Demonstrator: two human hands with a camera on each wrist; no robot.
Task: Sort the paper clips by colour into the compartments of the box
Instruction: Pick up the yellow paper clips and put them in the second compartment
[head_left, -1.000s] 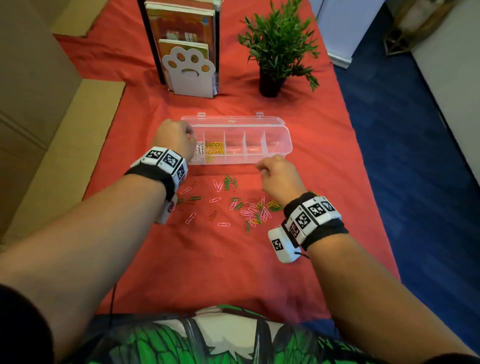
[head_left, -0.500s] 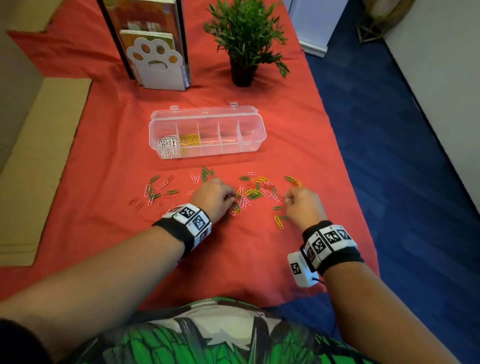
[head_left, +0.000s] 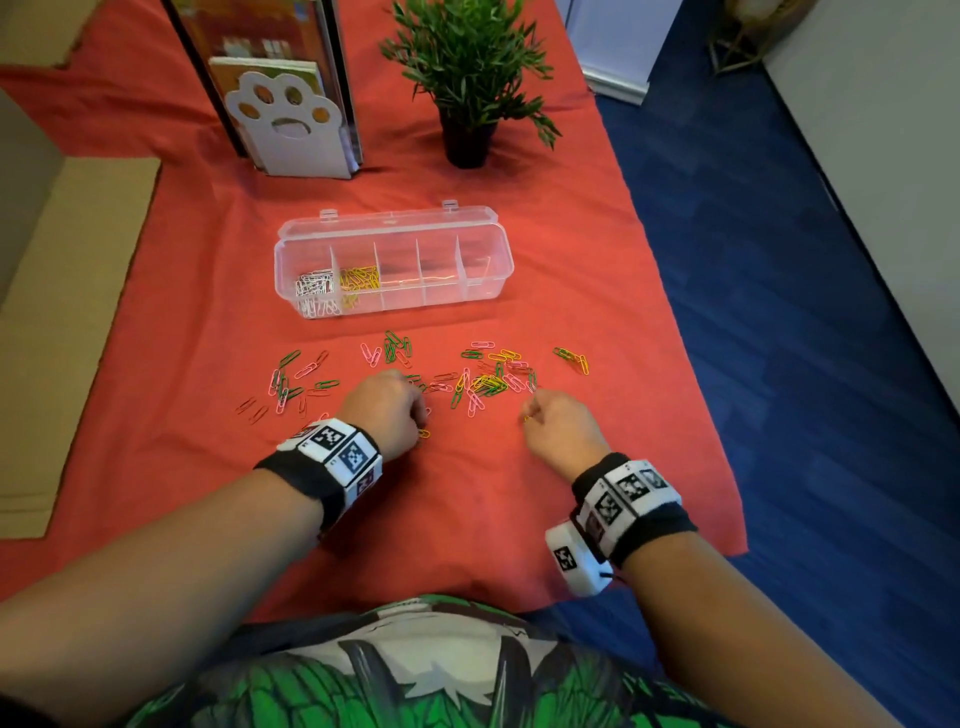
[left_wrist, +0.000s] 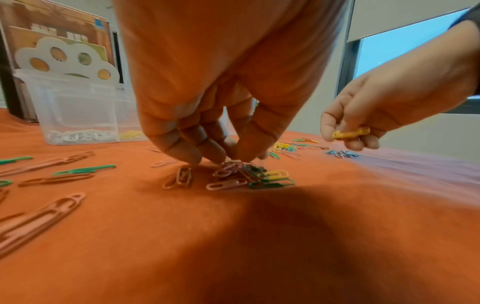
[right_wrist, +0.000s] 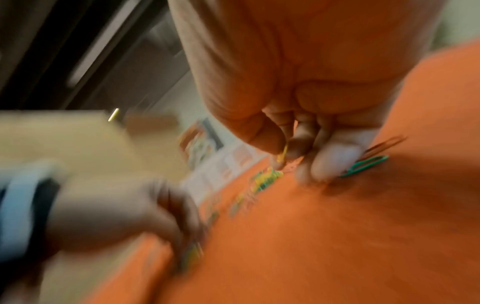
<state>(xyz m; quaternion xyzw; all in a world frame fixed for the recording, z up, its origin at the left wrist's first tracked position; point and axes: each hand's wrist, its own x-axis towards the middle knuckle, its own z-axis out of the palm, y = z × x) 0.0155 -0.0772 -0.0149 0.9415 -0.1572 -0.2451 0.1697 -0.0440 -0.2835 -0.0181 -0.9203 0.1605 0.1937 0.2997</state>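
— Between the thumb and fingers of the right hand (left_wrist: 389, 98), what is held?
— A yellow paper clip (left_wrist: 350, 133) is pinched there, clear of the red cloth (head_left: 467, 493); the other fingers are curled, and a green clip (right_wrist: 363, 166) is seen just beside the little finger in the right wrist view, which is blurred

— At the left hand (head_left: 384, 410), what is gripped?
— The fingertips (left_wrist: 207, 152) are brought together and set down on a small heap of pink, green and yellow clips (left_wrist: 249, 174); whether any clip is actually pinched cannot be told, since the tips are pressed into the heap

— Around the hands, how are the loose clips (head_left: 483, 374) laid?
— They are scattered over the cloth in a band between the hands and the box (head_left: 498, 291); pink and green ones are spread to the left, a denser mix of yellow, green and pink is gathered near the right hand, and a few yellow and green ones are set apart further right

— In the box, what is found?
— The clear box is stood open, lid back, beyond the scattered clips; white clips (head_left: 314, 291) are held in the leftmost compartment and yellow clips (head_left: 358, 280) in the next one

— Behind the box?
— A paw-shaped white bookend (head_left: 291, 124) with books and a potted plant (head_left: 467, 67) are placed at the far edge
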